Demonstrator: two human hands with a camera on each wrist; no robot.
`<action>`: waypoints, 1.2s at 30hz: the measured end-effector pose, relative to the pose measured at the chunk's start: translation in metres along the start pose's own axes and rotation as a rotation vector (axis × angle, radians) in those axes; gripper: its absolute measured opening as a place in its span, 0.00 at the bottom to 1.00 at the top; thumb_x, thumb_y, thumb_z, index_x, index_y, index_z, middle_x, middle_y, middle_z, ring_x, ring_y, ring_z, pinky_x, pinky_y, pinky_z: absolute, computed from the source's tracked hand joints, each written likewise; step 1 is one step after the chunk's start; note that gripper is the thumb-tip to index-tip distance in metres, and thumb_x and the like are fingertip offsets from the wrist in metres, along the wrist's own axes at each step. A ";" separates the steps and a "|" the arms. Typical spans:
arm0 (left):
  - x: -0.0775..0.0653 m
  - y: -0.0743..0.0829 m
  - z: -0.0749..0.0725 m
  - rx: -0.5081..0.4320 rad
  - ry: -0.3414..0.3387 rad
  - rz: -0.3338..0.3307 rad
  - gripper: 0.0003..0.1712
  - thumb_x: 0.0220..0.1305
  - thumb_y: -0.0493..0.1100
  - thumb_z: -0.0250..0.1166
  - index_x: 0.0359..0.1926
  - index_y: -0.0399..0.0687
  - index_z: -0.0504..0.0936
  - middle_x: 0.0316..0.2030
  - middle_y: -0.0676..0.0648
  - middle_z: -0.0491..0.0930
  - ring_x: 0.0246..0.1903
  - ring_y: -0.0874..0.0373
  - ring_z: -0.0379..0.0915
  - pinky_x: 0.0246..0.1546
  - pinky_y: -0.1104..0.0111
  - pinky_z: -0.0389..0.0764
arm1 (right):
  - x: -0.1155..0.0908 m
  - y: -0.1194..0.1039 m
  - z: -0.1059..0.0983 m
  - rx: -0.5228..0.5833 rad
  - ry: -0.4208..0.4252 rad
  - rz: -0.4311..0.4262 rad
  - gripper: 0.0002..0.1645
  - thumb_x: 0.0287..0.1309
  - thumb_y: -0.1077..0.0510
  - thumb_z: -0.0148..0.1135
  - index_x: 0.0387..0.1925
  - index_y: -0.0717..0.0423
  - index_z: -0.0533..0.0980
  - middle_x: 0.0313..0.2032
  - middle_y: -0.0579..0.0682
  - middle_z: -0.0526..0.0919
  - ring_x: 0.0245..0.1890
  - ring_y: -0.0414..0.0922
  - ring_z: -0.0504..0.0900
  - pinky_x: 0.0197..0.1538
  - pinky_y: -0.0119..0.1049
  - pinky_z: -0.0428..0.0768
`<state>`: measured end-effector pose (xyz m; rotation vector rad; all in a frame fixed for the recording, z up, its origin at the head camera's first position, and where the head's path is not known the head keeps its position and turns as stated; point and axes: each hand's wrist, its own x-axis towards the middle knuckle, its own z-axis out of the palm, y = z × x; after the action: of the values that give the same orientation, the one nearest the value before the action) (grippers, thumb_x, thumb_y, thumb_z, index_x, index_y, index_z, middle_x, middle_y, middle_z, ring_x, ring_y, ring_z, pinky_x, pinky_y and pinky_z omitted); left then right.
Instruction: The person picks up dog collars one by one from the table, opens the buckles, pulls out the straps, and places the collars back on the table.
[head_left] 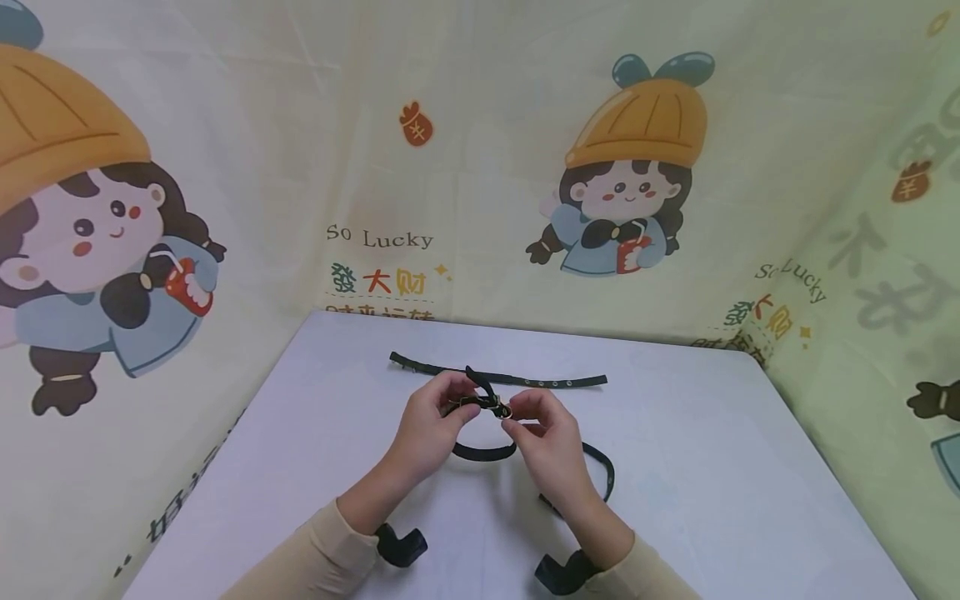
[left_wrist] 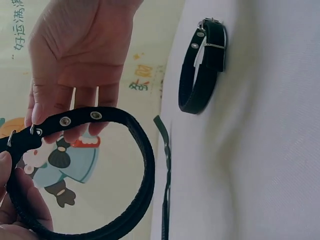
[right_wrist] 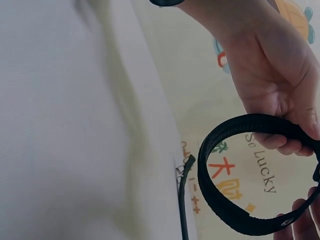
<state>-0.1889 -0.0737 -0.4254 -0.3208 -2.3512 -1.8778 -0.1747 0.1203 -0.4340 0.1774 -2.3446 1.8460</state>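
Between both hands hangs a black collar [head_left: 483, 452], a strap with metal eyelets and a buckle, bent into a loop above the table. My left hand [head_left: 429, 421] pinches one side of it beside the buckle. Thumb and fingers of my right hand [head_left: 551, 437] pinch it by the metal buckle from the other side. In the left wrist view the collar [left_wrist: 145, 175] forms a wide ring, with two eyelets near the right hand [left_wrist: 85, 55]. The right wrist view shows the left hand [right_wrist: 275, 70] on the loop; there the buckle is mostly out of frame.
Behind the hands, a second black strap [head_left: 555, 383] lies stretched out on the white table [head_left: 337, 400]. Another collar, buckled into a loop [head_left: 610, 471], rests on the right, partly behind the right hand. Printed cloth [head_left: 480, 208] stands around the table.
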 end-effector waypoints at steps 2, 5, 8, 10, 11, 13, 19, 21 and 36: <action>0.000 0.001 -0.001 -0.004 -0.012 -0.005 0.17 0.68 0.31 0.72 0.53 0.51 0.84 0.45 0.49 0.85 0.48 0.55 0.83 0.51 0.71 0.85 | 0.000 0.000 0.000 0.004 0.006 -0.003 0.17 0.63 0.69 0.74 0.49 0.51 0.81 0.46 0.50 0.87 0.50 0.46 0.87 0.51 0.32 0.86; 0.000 0.003 -0.002 0.008 -0.040 0.002 0.17 0.69 0.31 0.72 0.52 0.53 0.84 0.45 0.50 0.86 0.47 0.55 0.83 0.49 0.70 0.85 | 0.001 0.000 0.000 0.006 0.013 -0.007 0.17 0.62 0.70 0.75 0.48 0.53 0.81 0.45 0.50 0.87 0.49 0.46 0.87 0.50 0.32 0.86; 0.000 0.004 -0.003 0.028 -0.068 -0.001 0.21 0.67 0.31 0.74 0.56 0.55 0.83 0.45 0.51 0.87 0.45 0.56 0.84 0.48 0.68 0.85 | 0.001 0.000 0.000 0.004 0.014 -0.006 0.18 0.61 0.70 0.76 0.48 0.52 0.81 0.45 0.50 0.87 0.49 0.47 0.87 0.50 0.33 0.86; -0.001 0.005 -0.002 0.045 -0.077 -0.022 0.25 0.66 0.32 0.75 0.59 0.58 0.82 0.44 0.52 0.88 0.44 0.56 0.84 0.45 0.67 0.84 | 0.000 0.000 0.000 0.004 0.009 -0.006 0.18 0.60 0.70 0.76 0.47 0.51 0.82 0.45 0.50 0.86 0.48 0.47 0.86 0.51 0.34 0.87; -0.001 0.005 -0.002 0.053 -0.074 -0.035 0.27 0.65 0.33 0.76 0.60 0.59 0.82 0.43 0.52 0.89 0.43 0.56 0.83 0.44 0.67 0.83 | 0.000 0.000 0.000 0.004 0.005 -0.006 0.18 0.60 0.70 0.76 0.47 0.51 0.82 0.46 0.50 0.86 0.48 0.47 0.86 0.51 0.34 0.87; -0.002 0.006 -0.002 0.066 -0.060 -0.058 0.29 0.63 0.34 0.78 0.61 0.61 0.81 0.42 0.52 0.89 0.41 0.56 0.83 0.41 0.66 0.83 | 0.000 0.000 0.000 0.001 -0.004 -0.003 0.19 0.60 0.71 0.76 0.47 0.50 0.82 0.46 0.50 0.86 0.48 0.47 0.86 0.50 0.34 0.87; -0.003 0.008 -0.003 0.093 -0.003 -0.078 0.30 0.60 0.35 0.81 0.59 0.62 0.83 0.39 0.51 0.87 0.41 0.54 0.82 0.38 0.65 0.83 | 0.000 0.001 -0.002 -0.020 -0.006 0.002 0.20 0.60 0.72 0.75 0.48 0.50 0.82 0.45 0.50 0.88 0.48 0.47 0.86 0.49 0.30 0.86; -0.004 0.007 -0.004 0.104 0.010 -0.070 0.30 0.59 0.35 0.81 0.59 0.62 0.83 0.39 0.51 0.86 0.42 0.54 0.82 0.38 0.65 0.83 | 0.001 0.002 -0.003 -0.022 -0.005 0.005 0.20 0.60 0.72 0.75 0.48 0.49 0.82 0.45 0.50 0.88 0.47 0.46 0.86 0.49 0.30 0.86; -0.003 0.009 -0.007 0.119 0.082 -0.027 0.28 0.57 0.33 0.81 0.56 0.59 0.86 0.36 0.54 0.87 0.39 0.55 0.82 0.38 0.69 0.80 | 0.000 0.006 -0.010 -0.058 0.000 0.017 0.19 0.62 0.72 0.73 0.48 0.49 0.82 0.45 0.50 0.88 0.48 0.47 0.86 0.49 0.30 0.85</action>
<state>-0.1838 -0.0788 -0.4161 -0.1975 -2.4102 -1.7181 -0.1753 0.1316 -0.4370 0.1512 -2.4031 1.7833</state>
